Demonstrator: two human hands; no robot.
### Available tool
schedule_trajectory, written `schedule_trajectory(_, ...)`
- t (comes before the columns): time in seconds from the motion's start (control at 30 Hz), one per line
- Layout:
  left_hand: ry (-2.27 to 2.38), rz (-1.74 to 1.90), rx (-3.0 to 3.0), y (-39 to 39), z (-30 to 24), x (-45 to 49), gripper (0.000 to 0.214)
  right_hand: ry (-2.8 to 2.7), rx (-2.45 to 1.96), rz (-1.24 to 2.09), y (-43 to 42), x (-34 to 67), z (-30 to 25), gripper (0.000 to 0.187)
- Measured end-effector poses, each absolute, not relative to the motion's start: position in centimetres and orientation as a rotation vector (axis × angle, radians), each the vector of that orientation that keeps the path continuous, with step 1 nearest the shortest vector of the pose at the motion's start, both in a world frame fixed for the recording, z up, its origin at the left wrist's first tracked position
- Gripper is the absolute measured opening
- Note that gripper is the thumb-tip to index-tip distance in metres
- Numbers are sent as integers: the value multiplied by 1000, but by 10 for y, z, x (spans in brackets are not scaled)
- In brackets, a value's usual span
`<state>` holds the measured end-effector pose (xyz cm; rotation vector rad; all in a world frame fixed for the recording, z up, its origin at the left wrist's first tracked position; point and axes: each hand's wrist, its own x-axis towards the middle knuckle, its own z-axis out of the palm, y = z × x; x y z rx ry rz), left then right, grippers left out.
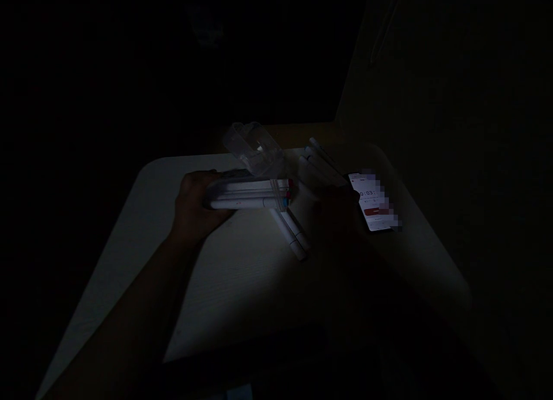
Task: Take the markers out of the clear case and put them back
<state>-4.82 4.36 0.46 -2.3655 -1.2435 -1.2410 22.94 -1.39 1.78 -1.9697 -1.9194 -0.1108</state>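
My left hand [194,204] grips a bundle of white markers [246,194] held together with bands, their red and blue cap ends pointing right. A clear plastic case [254,149] stands just behind the bundle and seems to touch it. My right hand [339,216] lies deep in shadow, close to a few loose white markers [317,164] at the back. Two more white markers [290,233] lie on the table below the bundle. I cannot make out the right hand's fingers.
The scene is very dim. A white wood-grain table [242,273] runs diagonally across the view, with a wall [415,101] along its right side. A lit phone [374,201] showing a timer lies at the right, and a brown surface [298,134] lies beyond the table.
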Motion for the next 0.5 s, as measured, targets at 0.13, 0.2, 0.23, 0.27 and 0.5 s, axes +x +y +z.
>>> schedule_trajectory(0.13,-1262,-1226,-2357,44,3,-49,57,-1913,-1966,-95,-10,230,18,32)
schedule_trajectory(0.2,-1260,-1232,-2360,44,3,-49,58,-1913,-1949,-82,-8,232,19,33)
schedule_trajectory(0.23,-1256,-1238,-2361,44,3,-49,59,-1916,-1936,-74,-8,233,20,33)
schedule_trajectory(0.27,-1254,-1244,-2364,44,3,-49,59,-1920,-1919,-64,-8,234,21,33)
schedule_trajectory(0.5,-1260,-1241,-2367,44,2,-51,61,-1952,-1756,-12,-9,239,25,32)
